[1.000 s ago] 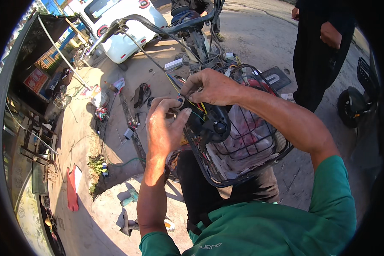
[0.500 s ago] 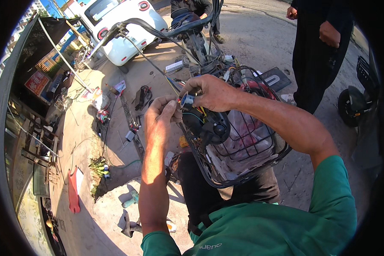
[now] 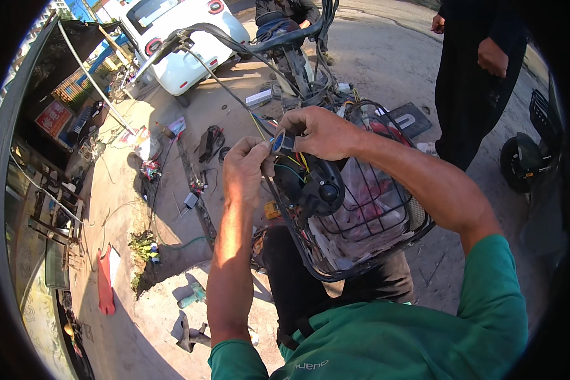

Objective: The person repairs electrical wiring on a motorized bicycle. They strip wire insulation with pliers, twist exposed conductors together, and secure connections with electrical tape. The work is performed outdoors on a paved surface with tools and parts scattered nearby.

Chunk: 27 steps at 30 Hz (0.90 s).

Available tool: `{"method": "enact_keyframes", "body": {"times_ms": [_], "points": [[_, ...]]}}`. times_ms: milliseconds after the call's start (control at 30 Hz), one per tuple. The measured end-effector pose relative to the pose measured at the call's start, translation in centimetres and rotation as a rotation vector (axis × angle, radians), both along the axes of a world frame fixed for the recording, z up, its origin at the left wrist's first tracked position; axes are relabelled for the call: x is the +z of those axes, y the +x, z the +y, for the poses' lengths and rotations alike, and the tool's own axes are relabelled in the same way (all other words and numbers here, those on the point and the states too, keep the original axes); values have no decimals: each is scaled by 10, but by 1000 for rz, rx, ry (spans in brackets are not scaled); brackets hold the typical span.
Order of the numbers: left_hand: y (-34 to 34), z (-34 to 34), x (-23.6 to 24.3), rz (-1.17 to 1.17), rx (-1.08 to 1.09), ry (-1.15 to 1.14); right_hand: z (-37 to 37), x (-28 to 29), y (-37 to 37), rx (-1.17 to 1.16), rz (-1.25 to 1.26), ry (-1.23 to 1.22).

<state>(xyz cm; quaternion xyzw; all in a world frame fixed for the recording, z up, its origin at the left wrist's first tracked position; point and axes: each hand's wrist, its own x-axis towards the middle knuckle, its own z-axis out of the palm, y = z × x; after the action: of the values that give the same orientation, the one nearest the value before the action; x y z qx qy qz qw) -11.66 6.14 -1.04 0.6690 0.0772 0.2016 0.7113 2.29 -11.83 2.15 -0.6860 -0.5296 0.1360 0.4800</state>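
Note:
My right hand (image 3: pixel 328 133) is closed round a small roll of black tape (image 3: pixel 283 144) with a blue inner ring. Against the roll's left side, the fingertips of my left hand (image 3: pixel 243 168) pinch thin wires. A cable (image 3: pixel 220 82) with yellow and blue strands runs down to that pinch from the handlebar (image 3: pixel 266 45). Just below my hands lies a round black plastic housing (image 3: pixel 328 191), with yellow and other coloured wires behind it. It rests at the left rim of a black wire basket (image 3: pixel 335 276) that holds a crumpled clear bag (image 3: pixel 367 196).
A white car (image 3: pixel 190 47) stands beyond the handlebar. One person crouches ahead, and another in dark trousers (image 3: pixel 472 95) stands at right. A teal power tool (image 3: pixel 193 296), a red flat piece (image 3: pixel 106 285) and a yellow device (image 3: pixel 272 209) lie at left.
Both hands have shifted slightly to the right, and the tape roll has turned a little. The grips stay the same.

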Motion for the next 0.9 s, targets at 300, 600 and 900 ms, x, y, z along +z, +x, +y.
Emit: {"method": "enact_keyframes", "body": {"times_ms": [300,600,900], "points": [[-1,-8,-1,-99,-45,-112,10,-16,6,-124,63,111],[-1,-10,-3,-116,5,-20,6,-11,-4,-197,-133,61],[-9,-22,8,-90,174,202,-1,-1,-12,-90,-283,66]]}}
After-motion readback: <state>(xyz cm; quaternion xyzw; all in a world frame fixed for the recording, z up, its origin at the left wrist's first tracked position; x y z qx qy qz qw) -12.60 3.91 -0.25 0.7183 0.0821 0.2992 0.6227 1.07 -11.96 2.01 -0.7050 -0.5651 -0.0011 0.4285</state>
